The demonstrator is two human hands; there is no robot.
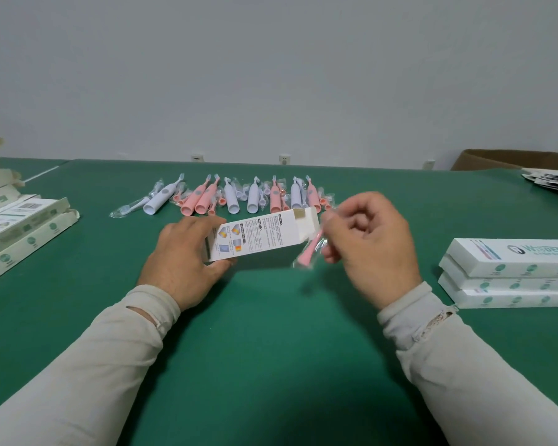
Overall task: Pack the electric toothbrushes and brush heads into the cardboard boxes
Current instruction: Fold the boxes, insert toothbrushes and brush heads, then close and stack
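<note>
My left hand [184,259] grips the left end of a white cardboard box [264,235], lifted a little above the green table [271,333], its right end open with the flap up. Just right of that opening, my right hand [371,246] pinches a pink brush head [310,251] wrapped in clear plastic. The brush head hangs tilted beside the box mouth, outside it. Behind the box lies a row of pink and white electric toothbrushes [232,197] with wrapped brush heads among them.
Open-flapped white boxes [20,233] lie in a row at the left edge. Three closed white boxes [512,275] are stacked at the right. A brown carton [509,159] and a pile of leaflets [551,181] sit at the far right.
</note>
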